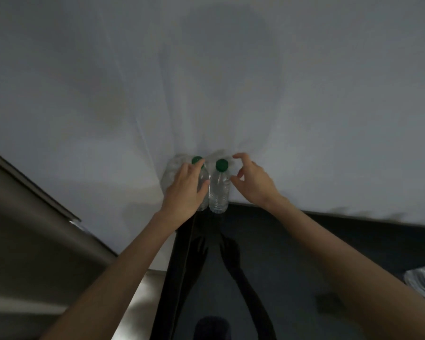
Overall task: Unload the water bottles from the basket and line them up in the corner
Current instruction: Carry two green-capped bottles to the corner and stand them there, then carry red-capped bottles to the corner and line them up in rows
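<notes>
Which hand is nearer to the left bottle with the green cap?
Left. The left hand holds the left bottle. The right hand is beyond the right bottle, on its other side, holding nothing.

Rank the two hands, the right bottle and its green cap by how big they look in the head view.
1. Left hand, gripping the left bottle, and right hand: they look alike, so unranked.
2. Right bottle.
3. Its green cap.
</notes>
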Tool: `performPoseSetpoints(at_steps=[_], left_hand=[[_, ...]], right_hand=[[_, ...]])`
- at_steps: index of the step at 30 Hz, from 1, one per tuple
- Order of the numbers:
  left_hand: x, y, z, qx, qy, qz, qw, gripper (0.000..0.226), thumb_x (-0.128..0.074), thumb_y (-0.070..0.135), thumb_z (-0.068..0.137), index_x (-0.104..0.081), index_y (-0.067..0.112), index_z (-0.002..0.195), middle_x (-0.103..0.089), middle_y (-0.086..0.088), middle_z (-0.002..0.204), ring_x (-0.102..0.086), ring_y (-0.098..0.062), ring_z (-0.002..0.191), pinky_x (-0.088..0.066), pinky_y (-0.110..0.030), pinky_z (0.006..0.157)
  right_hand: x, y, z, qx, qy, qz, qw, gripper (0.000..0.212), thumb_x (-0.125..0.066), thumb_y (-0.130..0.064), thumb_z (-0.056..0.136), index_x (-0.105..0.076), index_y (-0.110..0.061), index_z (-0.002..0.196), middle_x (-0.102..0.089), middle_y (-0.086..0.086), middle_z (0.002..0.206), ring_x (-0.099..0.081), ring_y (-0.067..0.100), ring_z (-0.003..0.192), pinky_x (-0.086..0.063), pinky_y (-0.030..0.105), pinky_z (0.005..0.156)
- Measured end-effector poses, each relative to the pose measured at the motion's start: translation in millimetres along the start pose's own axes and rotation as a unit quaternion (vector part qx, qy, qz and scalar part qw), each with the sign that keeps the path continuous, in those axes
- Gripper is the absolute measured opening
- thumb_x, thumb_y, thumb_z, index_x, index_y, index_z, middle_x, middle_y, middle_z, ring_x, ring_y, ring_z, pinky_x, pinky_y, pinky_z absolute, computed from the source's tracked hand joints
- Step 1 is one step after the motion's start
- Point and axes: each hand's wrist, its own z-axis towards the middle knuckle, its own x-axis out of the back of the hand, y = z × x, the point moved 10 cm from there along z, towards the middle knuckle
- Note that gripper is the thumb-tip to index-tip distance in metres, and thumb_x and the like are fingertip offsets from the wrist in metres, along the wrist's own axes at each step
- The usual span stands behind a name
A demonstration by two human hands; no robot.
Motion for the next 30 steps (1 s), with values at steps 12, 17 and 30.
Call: performPoseSetpoints(at_steps=[12,17,30], left_hand=[[17,153,-80,-0.162,0.034,0.042,0.985,0.045,-0.045,0.031,0.098,-0.039,0.021,0.142,-0.048,-0.001,0.135,-0.048,-0.016,0.121,-0.047,-0.032,0.093],[-10,235,-109,-0.231,0.031,0.052,0.971,0.042,-0.046,0.029,0.098,-0.044,0.019,0.139,-0.054,-0.002,0.129,-0.051,-0.018,0.117,-0.046,-0.033,0.094],[-143,460,-189,-0.308,0.001,0.038,0.951,0.038,-0.047,0.033,0.097,-0.051,0.02,0.132,-0.061,0.002,0.121,-0.058,-0.014,0.107,-0.046,-0.027,0.084]], right_hand=[[124,1,-164,0.059,0.122,-0.115,0.984,0.035,-0.055,-0.03,0.094,-0.049,-0.026,0.128,-0.06,-0.003,0.11,-0.055,0.012,0.097,-0.051,0.028,0.073],[173,46,-233,0.018,0.159,-0.167,0.973,0.031,-0.055,-0.028,0.093,-0.053,-0.026,0.124,-0.062,-0.004,0.111,-0.056,0.016,0.1,-0.049,0.029,0.071],[305,225,-406,-0.064,0.194,-0.245,0.948,0.024,-0.057,-0.029,0.091,-0.057,-0.022,0.114,-0.061,-0.002,0.109,-0.056,0.022,0.099,-0.05,0.036,0.071]])
